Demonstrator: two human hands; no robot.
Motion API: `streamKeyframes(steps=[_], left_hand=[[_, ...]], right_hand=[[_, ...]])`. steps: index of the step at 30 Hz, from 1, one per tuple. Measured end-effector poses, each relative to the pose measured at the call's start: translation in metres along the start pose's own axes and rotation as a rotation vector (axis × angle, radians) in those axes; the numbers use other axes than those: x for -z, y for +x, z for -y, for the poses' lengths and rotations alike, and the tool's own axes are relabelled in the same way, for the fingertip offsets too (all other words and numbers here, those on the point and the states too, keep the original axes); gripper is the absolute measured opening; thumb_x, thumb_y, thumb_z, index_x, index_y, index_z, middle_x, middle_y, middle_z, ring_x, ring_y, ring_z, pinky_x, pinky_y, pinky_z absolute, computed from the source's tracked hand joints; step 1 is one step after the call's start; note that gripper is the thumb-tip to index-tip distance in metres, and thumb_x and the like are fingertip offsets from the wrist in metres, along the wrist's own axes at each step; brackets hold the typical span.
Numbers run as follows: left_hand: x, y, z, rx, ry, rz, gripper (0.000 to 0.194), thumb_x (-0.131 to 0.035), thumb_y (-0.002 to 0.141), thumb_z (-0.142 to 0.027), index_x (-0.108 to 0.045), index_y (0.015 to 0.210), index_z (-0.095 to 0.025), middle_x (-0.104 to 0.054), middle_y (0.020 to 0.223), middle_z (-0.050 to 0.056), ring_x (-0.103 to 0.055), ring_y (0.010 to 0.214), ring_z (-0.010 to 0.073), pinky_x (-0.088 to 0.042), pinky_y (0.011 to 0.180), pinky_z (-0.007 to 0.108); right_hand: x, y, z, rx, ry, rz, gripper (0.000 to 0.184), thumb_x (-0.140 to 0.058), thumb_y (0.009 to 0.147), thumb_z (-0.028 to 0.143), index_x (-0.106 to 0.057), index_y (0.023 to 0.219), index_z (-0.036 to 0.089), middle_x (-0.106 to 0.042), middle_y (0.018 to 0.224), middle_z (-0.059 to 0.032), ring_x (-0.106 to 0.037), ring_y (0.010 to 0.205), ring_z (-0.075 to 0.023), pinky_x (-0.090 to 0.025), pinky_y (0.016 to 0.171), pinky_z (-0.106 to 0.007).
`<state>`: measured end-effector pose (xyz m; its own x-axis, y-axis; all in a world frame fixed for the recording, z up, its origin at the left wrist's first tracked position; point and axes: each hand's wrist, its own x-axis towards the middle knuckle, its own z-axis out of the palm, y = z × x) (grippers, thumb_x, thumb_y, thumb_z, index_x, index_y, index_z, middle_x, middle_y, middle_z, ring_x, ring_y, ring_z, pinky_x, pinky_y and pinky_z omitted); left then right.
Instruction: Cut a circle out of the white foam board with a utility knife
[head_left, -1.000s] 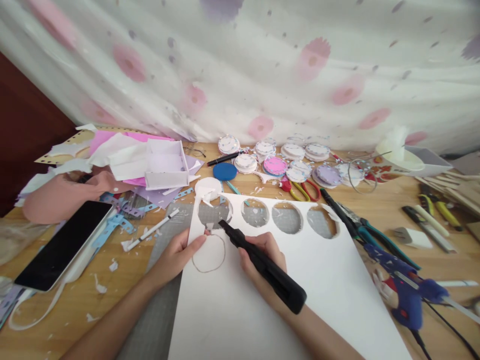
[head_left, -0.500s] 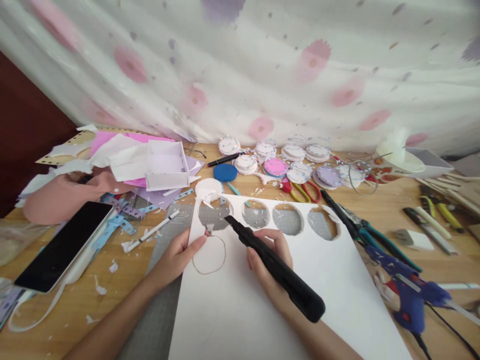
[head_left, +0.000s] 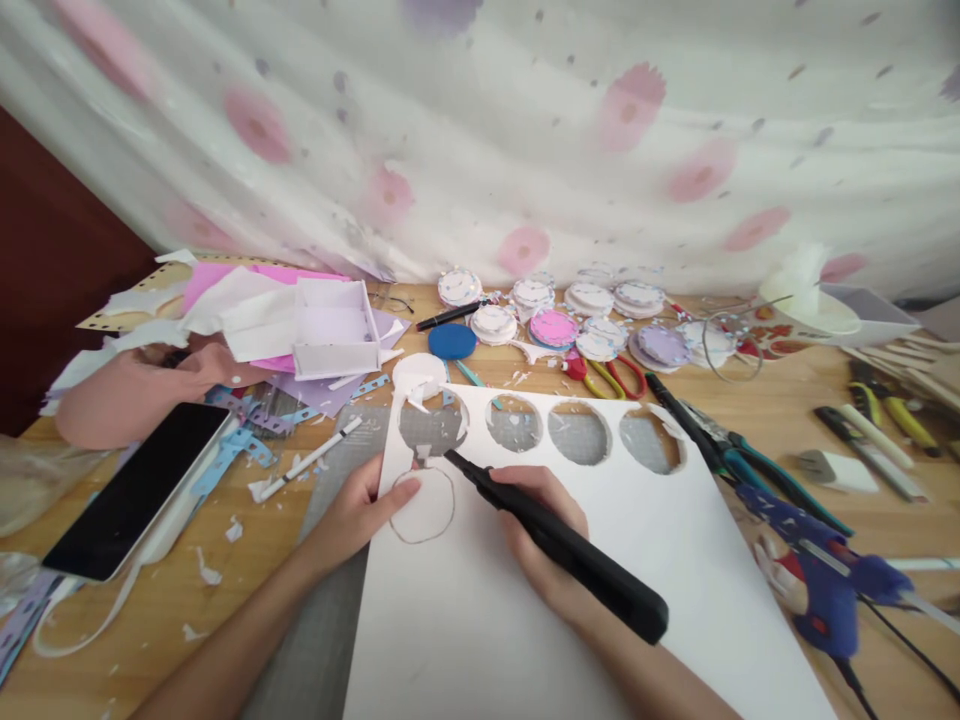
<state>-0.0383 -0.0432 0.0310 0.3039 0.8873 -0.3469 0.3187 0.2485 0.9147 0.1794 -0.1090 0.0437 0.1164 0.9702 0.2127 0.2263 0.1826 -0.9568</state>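
Note:
A large white sheet (head_left: 645, 560) lies on a grey cutting mat (head_left: 322, 610). Several round holes are cut along its top edge. Below the leftmost hole is a drawn circle (head_left: 425, 505). My right hand (head_left: 544, 540) grips a long black cutting tool (head_left: 562, 550), its tip at the circle's upper right edge. My left hand (head_left: 352, 515) presses flat on the sheet's left edge, fingertips touching the circle.
A phone (head_left: 135, 490) lies at left near paper scraps and a white box (head_left: 334, 340). Round decorated discs (head_left: 555, 325), a blue disc (head_left: 451, 341) and red scissors (head_left: 607, 375) sit behind the sheet. Pliers (head_left: 750, 470) and a blue glue gun (head_left: 825, 580) lie at right.
My right hand swung the black tool: its tip drew right, then came back to the circle's upper edge, while its back end moved right and lower. My left hand stayed put.

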Motion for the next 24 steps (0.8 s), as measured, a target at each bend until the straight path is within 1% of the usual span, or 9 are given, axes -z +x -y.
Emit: streamKeyframes(steps=[2, 4, 7, 12, 15, 19, 24], left_hand=[[0.001, 0.001, 0.000, 0.012, -0.021, 0.021, 0.039, -0.062, 0.079, -0.051, -0.061, 0.099, -0.017, -0.069, 0.087, 0.004, -0.063, 0.077, 0.0205, -0.048, 0.061, 0.024], [0.001, 0.001, -0.001, 0.020, -0.052, 0.050, 0.039, -0.061, 0.080, -0.051, -0.061, 0.099, -0.017, -0.068, 0.086, 0.003, -0.062, 0.074, 0.0187, -0.046, 0.058, 0.022], [0.002, 0.000, -0.004, 0.015, -0.088, 0.080, 0.038, -0.060, 0.081, -0.051, -0.060, 0.099, -0.017, -0.066, 0.083, 0.003, -0.059, 0.070, 0.0166, -0.044, 0.057, 0.021], [0.003, -0.002, -0.006, -0.013, -0.080, 0.091, 0.039, -0.059, 0.080, -0.052, -0.061, 0.097, -0.017, -0.063, 0.078, 0.003, -0.056, 0.067, 0.0163, -0.042, 0.055, 0.021], [0.003, -0.002, -0.005, -0.028, -0.085, 0.106, 0.035, -0.058, 0.082, -0.051, -0.059, 0.094, -0.018, -0.060, 0.076, 0.001, -0.053, 0.066, 0.0145, -0.041, 0.054, 0.020], [0.003, -0.002, -0.003, -0.030, -0.117, 0.129, 0.031, -0.056, 0.085, -0.049, -0.057, 0.093, -0.019, -0.055, 0.076, -0.001, -0.050, 0.066, 0.0125, -0.040, 0.055, 0.019], [0.003, -0.003, -0.003, -0.026, -0.134, 0.152, 0.030, -0.055, 0.086, -0.048, -0.056, 0.094, -0.019, -0.054, 0.076, -0.001, -0.048, 0.066, 0.0120, -0.039, 0.055, 0.019]], right_hand=[[0.004, 0.001, 0.001, 0.004, 0.003, 0.033, 0.023, -0.054, 0.078, 0.014, -0.060, 0.098, 0.025, -0.069, 0.082, -0.0014, -0.063, 0.065, -0.0161, -0.047, 0.052, -0.024], [0.008, 0.000, -0.001, -0.006, 0.002, 0.062, 0.022, -0.054, 0.079, 0.017, -0.061, 0.099, 0.025, -0.070, 0.088, -0.0028, -0.065, 0.072, -0.0182, -0.050, 0.058, -0.026], [0.011, -0.002, -0.006, -0.006, -0.004, 0.056, 0.021, -0.053, 0.081, 0.019, -0.061, 0.100, 0.025, -0.070, 0.092, -0.0036, -0.066, 0.078, -0.0199, -0.052, 0.062, -0.028], [0.012, -0.007, -0.010, -0.008, 0.021, 0.026, 0.019, -0.053, 0.081, 0.022, -0.061, 0.098, 0.024, -0.068, 0.081, -0.0018, -0.062, 0.067, -0.0178, -0.049, 0.056, -0.026], [0.012, -0.008, -0.009, -0.013, 0.006, 0.032, 0.019, -0.054, 0.080, 0.022, -0.061, 0.097, 0.024, -0.067, 0.079, -0.0015, -0.062, 0.066, -0.0175, -0.048, 0.057, -0.026], [0.012, -0.007, -0.009, -0.032, 0.010, 0.066, 0.020, -0.053, 0.079, 0.020, -0.062, 0.096, 0.023, -0.068, 0.080, -0.0026, -0.063, 0.068, -0.0185, -0.047, 0.055, -0.026], [0.010, -0.005, -0.011, -0.090, -0.003, 0.124, 0.020, -0.053, 0.076, 0.018, -0.062, 0.093, 0.023, -0.069, 0.079, -0.0017, -0.061, 0.065, -0.0167, -0.047, 0.057, -0.026]])
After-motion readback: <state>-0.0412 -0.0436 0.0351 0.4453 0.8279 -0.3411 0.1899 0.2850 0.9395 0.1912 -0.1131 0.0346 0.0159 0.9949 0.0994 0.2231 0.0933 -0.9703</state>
